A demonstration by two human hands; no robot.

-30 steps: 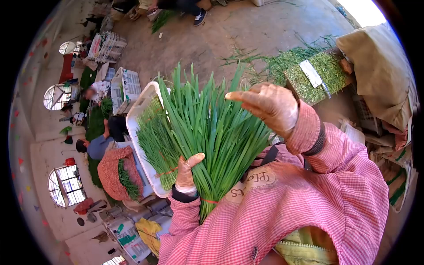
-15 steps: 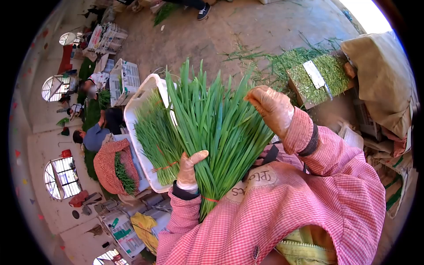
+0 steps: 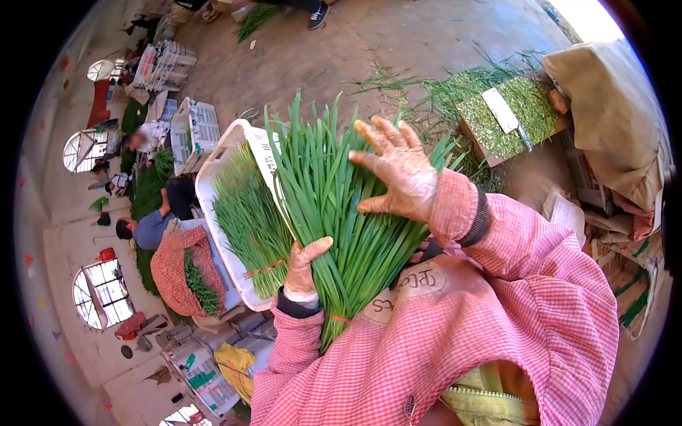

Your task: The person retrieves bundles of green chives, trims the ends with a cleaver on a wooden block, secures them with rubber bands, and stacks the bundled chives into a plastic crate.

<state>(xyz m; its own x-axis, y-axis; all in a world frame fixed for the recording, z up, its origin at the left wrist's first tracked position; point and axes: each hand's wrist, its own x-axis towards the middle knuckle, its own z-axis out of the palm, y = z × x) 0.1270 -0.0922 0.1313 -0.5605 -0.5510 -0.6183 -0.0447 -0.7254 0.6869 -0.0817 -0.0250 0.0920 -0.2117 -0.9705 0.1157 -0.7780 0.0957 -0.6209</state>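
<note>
A large bunch of garlic chives, long flat green leaves, fans out in front of my chest. A red band ties it near the stem end. My left hand, in a thin glove, is wrapped round the lower part, thumb lying across the leaves. Over the upper leaves, my right hand is spread with fingers apart, also gloved and stained brown; nothing is in it. Behind the bunch stands a white plastic crate with tied bundles of green leaves inside.
At the right, a board covered in green trimmings bears a white-handled knife. Loose leaves lie on the floor around it. A tan cloth cover hangs beyond. People sit at the left among crates, near a red patterned cloth.
My right hand has opened from a closed shape and moved left over the leaves, fingers now spread. My left hand keeps its hold on the bunch.
</note>
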